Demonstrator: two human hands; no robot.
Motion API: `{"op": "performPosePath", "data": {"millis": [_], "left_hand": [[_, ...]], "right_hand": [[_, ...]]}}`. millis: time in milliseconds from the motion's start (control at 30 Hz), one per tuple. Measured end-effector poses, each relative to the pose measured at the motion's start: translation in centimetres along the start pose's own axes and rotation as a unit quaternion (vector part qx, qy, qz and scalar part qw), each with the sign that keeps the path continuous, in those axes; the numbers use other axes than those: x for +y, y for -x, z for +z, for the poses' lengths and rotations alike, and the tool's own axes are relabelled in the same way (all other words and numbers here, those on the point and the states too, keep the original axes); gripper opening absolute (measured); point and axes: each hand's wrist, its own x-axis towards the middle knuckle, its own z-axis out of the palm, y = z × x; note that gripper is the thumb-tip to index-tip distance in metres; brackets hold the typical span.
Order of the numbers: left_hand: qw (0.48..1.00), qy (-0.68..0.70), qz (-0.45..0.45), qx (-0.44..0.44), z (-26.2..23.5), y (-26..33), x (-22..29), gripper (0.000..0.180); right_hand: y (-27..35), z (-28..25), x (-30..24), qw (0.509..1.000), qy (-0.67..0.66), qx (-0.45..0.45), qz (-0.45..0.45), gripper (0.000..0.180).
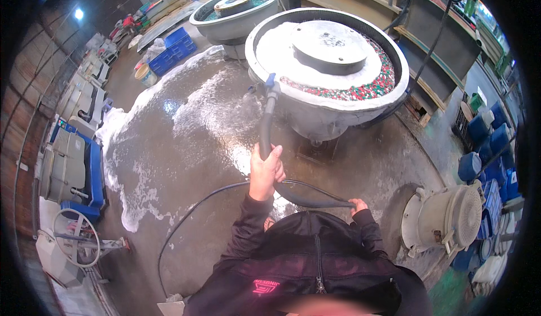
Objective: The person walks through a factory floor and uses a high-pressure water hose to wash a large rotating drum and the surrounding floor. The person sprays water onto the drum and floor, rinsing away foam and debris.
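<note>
**Soapy floor, hose held in two hands**

At left of the frame, spread with white foam [114,125] and glossy with wet: the floor [169,169]. Could prove slippery underfoot, from suds and water together.

From lower left to centre, lying in a loose loop: a thin black line [194,205]. Could snag a foot, from lying slack so near the body.

At centre, wrapped snugly around the hose [265,129]: the left hand [266,169]. Could slip, from any wetness on the rubber.

At upper centre, close to the rim of the big tub [332,113]: the blue tap [271,80]. Could knock the rim or scatter beads [387,72], from a sudden swing or a hard jet.

Right of centre, lower down, closed around the hose's far stretch: the right hand [357,205]. Could kink the hose, from too sharp a bend between both grips.

As for looks: thick, dark and smooth, with a grey collar [271,100] below the tap, dropping through centre, then curving rightward. Impossible to tell whether touching the tub or merely overlapping in view. No stream visible.
</note>
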Motion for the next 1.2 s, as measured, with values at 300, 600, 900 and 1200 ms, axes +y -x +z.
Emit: {"op": "performPosePath", "data": {"millis": [300,600,900,1200], "left_hand": [[0.990,-0.016,-0.109,-0.083,3.9,1.5,-2.0,0.024],[0.976,-0.009,-0.159,-0.146,7.0,0.6,-4.6,0.023],[0.998,-0.021,-0.055,-0.009,3.3,-1.8,-3.1,0.024],[1.000,0.007,0.029,0.001,3.3,-2.4,-1.8,0.022]], "right_hand": [[-0.1,-1.1,-0.3,1.000,0.008,-0.015,0.021,0.037],[2.0,0.2,1.1,0.999,0.010,-0.004,0.034,0.040],[4.1,0.1,3.4,0.997,-0.021,-0.005,0.077,0.033],[2.1,-0.2,3.2,0.997,-0.035,-0.026,0.063,0.032]]}}
